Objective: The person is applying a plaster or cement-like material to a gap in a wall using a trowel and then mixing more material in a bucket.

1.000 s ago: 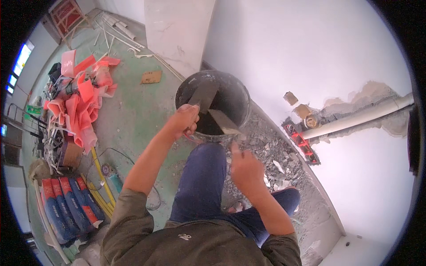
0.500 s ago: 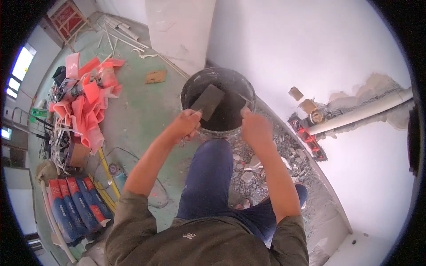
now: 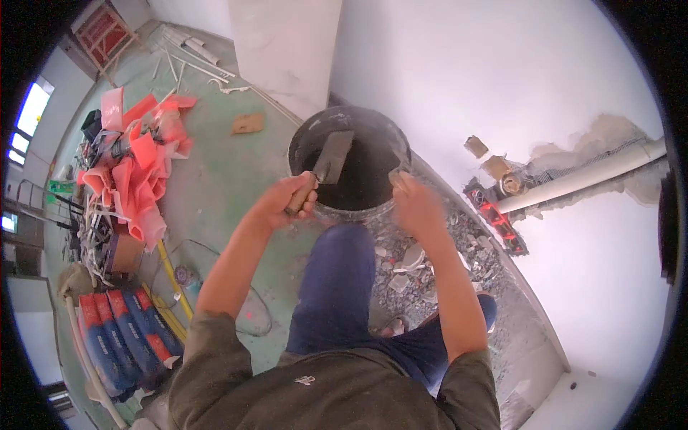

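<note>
A black bucket (image 3: 304, 136) stands in front of my knees, dark inside, with grey smears on its wall. My left hand (image 3: 288, 197) is closed round the wooden handle of a flat trowel (image 3: 335, 152). The trowel's grey rectangular blade slants up over the bucket's opening. At the bucket's right rim, my right hand (image 3: 418, 208) is closed on a tool with a pale handle (image 3: 398, 180). Motion blurs that hand, and the tool's working end cannot be made out against the bucket.
Rubble (image 3: 408, 265) lies beside my right leg along the white wall (image 3: 516, 64). A red tool (image 3: 498, 221) rests by a pale pipe (image 3: 584, 178) in a wall recess. Pink foam sheets (image 3: 140, 172) and blue-red bags (image 3: 125, 337) lie to the left.
My left hand has moved slightly left and turned, showing the trowel's wooden handle; its blade stands more upright. My right hand has shifted a little at the bucket's rim.
</note>
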A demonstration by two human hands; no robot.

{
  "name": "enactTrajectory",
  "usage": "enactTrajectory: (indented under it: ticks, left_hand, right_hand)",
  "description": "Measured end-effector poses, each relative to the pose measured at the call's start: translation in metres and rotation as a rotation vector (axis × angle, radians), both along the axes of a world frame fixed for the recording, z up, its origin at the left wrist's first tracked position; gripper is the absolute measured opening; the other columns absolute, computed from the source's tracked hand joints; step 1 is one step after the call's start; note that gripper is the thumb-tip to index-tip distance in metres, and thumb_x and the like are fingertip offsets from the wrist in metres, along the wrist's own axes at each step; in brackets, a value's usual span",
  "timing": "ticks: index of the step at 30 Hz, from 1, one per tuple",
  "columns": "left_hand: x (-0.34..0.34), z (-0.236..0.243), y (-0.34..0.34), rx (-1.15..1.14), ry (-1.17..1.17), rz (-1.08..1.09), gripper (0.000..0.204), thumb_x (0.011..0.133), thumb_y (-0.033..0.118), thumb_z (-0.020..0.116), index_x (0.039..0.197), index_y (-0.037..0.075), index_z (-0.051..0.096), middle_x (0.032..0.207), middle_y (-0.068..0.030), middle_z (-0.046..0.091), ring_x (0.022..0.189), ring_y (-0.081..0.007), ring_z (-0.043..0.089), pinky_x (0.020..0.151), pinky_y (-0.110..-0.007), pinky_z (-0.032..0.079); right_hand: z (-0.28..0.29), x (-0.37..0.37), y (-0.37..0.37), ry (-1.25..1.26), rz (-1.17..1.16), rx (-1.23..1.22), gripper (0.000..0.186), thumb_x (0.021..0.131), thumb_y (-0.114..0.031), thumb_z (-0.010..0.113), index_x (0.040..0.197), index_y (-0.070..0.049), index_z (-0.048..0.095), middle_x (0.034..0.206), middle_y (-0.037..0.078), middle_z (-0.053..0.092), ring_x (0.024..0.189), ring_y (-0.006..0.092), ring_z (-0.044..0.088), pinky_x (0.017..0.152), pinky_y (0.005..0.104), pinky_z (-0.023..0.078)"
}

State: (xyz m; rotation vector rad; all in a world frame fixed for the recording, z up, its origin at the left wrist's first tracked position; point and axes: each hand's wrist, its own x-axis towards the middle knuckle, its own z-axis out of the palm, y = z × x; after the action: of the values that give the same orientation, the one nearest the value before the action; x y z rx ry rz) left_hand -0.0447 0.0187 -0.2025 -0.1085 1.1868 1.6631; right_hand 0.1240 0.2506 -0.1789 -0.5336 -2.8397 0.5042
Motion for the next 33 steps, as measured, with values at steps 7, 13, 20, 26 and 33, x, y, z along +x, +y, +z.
enactTrajectory:
  ticks: [7, 13, 20, 26, 33]
  left_hand:
    - [-0.013, -0.036, -0.001, 0.337, -0.583, -0.033, 0.034, 0.100, 0.028, 0.040, 0.114, -0.002, 0.051, 0.071, -0.0019, 0.050, 0.051, -0.0101, 0.044, 0.041, -0.022, 0.039]
    - [0.002, -0.046, 0.008, 0.456, -0.721, 0.006, 0.037, 0.101, 0.032, 0.036, 0.106, 0.000, 0.052, 0.066, 0.0002, 0.046, 0.044, -0.0072, 0.039, 0.035, -0.022, 0.034]
    - [0.013, -0.036, -0.003, 0.304, -0.501, -0.069, 0.037, 0.101, 0.038, 0.037, 0.103, 0.004, 0.052, 0.065, 0.0004, 0.046, 0.043, -0.0079, 0.040, 0.032, -0.022, 0.031]
    - [0.017, -0.030, -0.005, 0.356, -0.538, -0.086, 0.037, 0.101, 0.039, 0.038, 0.102, 0.004, 0.051, 0.066, -0.0001, 0.045, 0.044, -0.0084, 0.040, 0.032, -0.022, 0.031]
    - [0.002, -0.043, -0.014, 0.486, -0.650, 0.097, 0.035, 0.101, 0.034, 0.038, 0.105, 0.002, 0.052, 0.068, 0.0004, 0.046, 0.045, -0.0084, 0.042, 0.035, -0.022, 0.035]
  right_hand:
    - [0.015, 0.064, -0.032, 0.206, 0.042, -0.273, 0.041, 0.090, -0.027, 0.058, 0.127, -0.011, 0.056, 0.088, 0.020, 0.066, 0.082, 0.0386, 0.065, 0.070, 0.0466, 0.050]
    - [0.043, 0.084, -0.078, 0.039, 0.093, -0.160, 0.043, 0.088, -0.024, 0.061, 0.129, -0.012, 0.054, 0.084, 0.019, 0.064, 0.073, 0.0368, 0.065, 0.062, 0.0473, 0.051]
    - [0.037, 0.020, -0.055, -0.060, 0.089, -0.035, 0.031, 0.088, -0.022, 0.056, 0.115, -0.007, 0.057, 0.074, 0.022, 0.062, 0.069, 0.0377, 0.065, 0.058, 0.0479, 0.052]
    - [-0.022, -0.042, 0.015, -0.046, 0.108, -0.006, 0.022, 0.088, -0.022, 0.053, 0.105, -0.009, 0.059, 0.079, 0.020, 0.065, 0.072, 0.0412, 0.064, 0.065, 0.0518, 0.052]
    - [0.004, 0.035, -0.019, 0.134, 0.105, -0.079, 0.026, 0.088, -0.027, 0.058, 0.110, -0.013, 0.059, 0.080, 0.018, 0.066, 0.069, 0.0402, 0.064, 0.063, 0.0503, 0.052]
